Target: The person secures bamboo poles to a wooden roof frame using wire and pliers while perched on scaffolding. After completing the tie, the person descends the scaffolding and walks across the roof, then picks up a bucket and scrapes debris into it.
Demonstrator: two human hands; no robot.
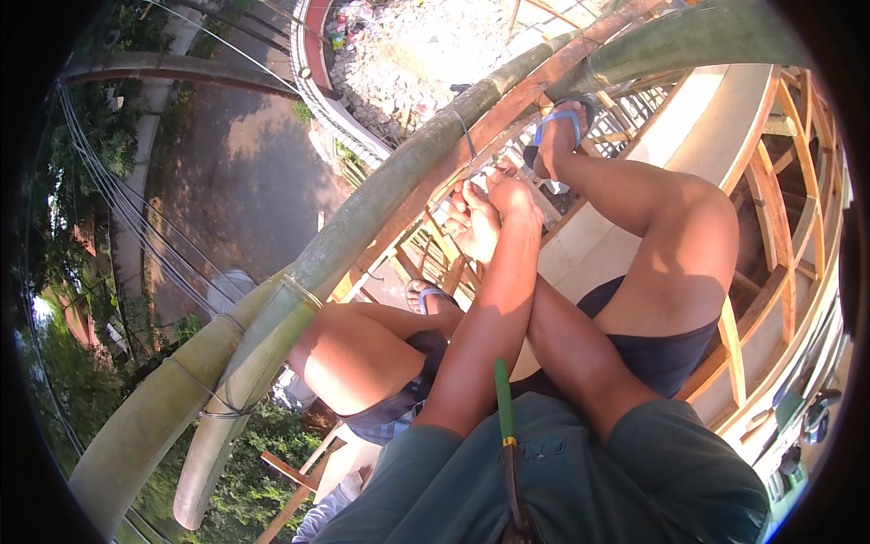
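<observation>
1. Long green bamboo pole (362, 220), running diagonally from lower left to upper centre: judge your tie by how snugly it sits against this.
2. Reddish-brown sawn timber (521, 104), along the pole's lower-right side: keep both members pressed together; any gap would likely slacken the binding.
3. Green-handled metal tool (504, 399), lower centre against your shirt: mind its point when leaning.
4. Your bare left hand (513, 195), centre: fingers bent, tips hidden; cannot tell what they grip. Your bare right hand (478, 227), beside it: fingers loosely curled, hold unclear. Forearms crossed; uncrossing should give steadier twisting.
5. Thin dark wire loop (467, 131), just above your hands, around both members: tension evenly; overtwisting could snap it.
</observation>
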